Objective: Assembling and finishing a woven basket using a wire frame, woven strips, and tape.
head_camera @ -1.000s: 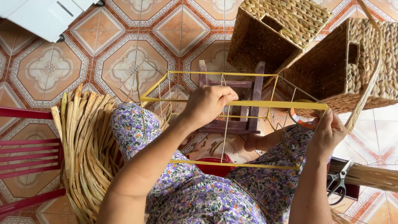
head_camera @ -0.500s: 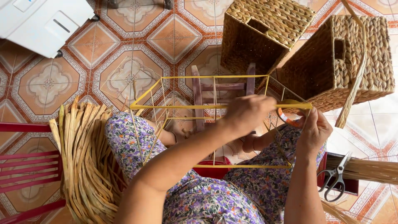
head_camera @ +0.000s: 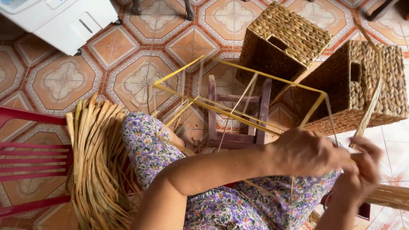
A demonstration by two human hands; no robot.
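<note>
A yellow wire box frame (head_camera: 272, 79) lies tilted across my lap, over my flowered dress (head_camera: 145, 145). My left hand (head_camera: 306, 153) reaches across my body and is closed on the frame's near right corner. Touching it on the right, my right hand (head_camera: 362, 170) is blurred, its fingers curled at that same corner. A long flat strand of dried straw (head_camera: 375, 89) runs up from it past the basket. How the strand sits on the wire is hidden by my hands.
Two woven box baskets (head_camera: 285, 38) (head_camera: 362, 85) lie on their sides on the tiled floor beyond the frame. A small purple wooden stool (head_camera: 260, 110) stands under the frame. A thick straw bundle (head_camera: 98, 170) and a red chair (head_camera: 30, 162) are on my left, a white appliance (head_camera: 59, 17) at the top left.
My left hand has slid right along the frame's near bar to the right corner, meeting my right hand. The frame has tilted and swung, its far side now raised.
</note>
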